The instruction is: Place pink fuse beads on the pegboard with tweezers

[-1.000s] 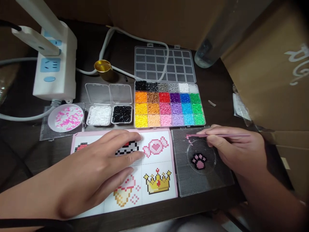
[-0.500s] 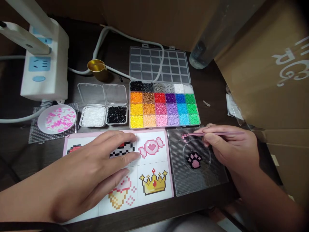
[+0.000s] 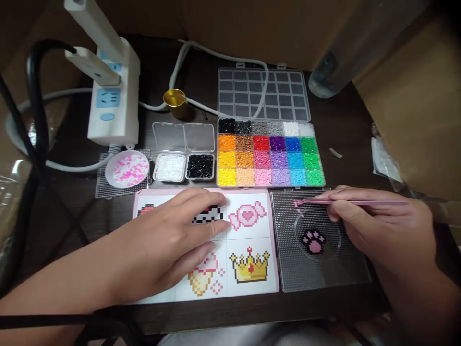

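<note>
My left hand lies flat with fingers stretched out on a pattern sheet of pixel pictures: a candy, a crown, an ice cream. My right hand pinches pink tweezers, whose tip rests by a few pink beads at the upper left of a clear pegboard. A black-and-pink paw print of beads sits in the pegboard's middle. An open box of sorted coloured beads lies just beyond both hands.
Two small cases hold white beads and black beads. A dish of pink and white beads rests on a second pegboard. A power strip, cables, a gold cap and a bottle stand behind. Cardboard lines the right.
The view has shifted so everything sits further right in the picture. Both hands keep their places on the sheet and pegboard; the tweezers' tip stays by the pink beads.
</note>
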A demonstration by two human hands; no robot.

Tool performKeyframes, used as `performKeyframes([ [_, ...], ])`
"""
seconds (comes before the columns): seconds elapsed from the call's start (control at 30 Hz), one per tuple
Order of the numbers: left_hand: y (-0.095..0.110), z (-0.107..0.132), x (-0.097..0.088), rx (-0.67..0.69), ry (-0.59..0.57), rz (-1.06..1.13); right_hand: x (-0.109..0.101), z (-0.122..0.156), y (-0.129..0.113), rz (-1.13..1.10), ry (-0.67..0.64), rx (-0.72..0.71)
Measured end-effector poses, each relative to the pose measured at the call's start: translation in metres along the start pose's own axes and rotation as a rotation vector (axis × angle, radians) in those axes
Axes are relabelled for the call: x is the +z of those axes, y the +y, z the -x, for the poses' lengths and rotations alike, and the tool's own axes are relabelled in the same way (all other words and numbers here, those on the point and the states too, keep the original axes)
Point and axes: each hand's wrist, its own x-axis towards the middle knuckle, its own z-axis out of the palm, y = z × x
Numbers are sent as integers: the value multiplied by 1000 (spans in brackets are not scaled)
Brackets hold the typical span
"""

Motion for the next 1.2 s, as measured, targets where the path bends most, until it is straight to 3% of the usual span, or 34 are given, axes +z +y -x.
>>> performKeyframes([
  [0.43, 0, 5, 1, -19, -44, -7, -2, 2, 5, -16, -19, -1],
  [0.63, -2, 4, 4, -15, 13, -12, 0, -3, -3, -21, -45, 4],
  [0.87, -14, 7, 7, 5, -27, 7, 2, -5, -1, -17, -45, -8],
  [1.2, -14, 10, 8, 10, -51, -18, 2, -5, -3, -25, -67, -18],
])
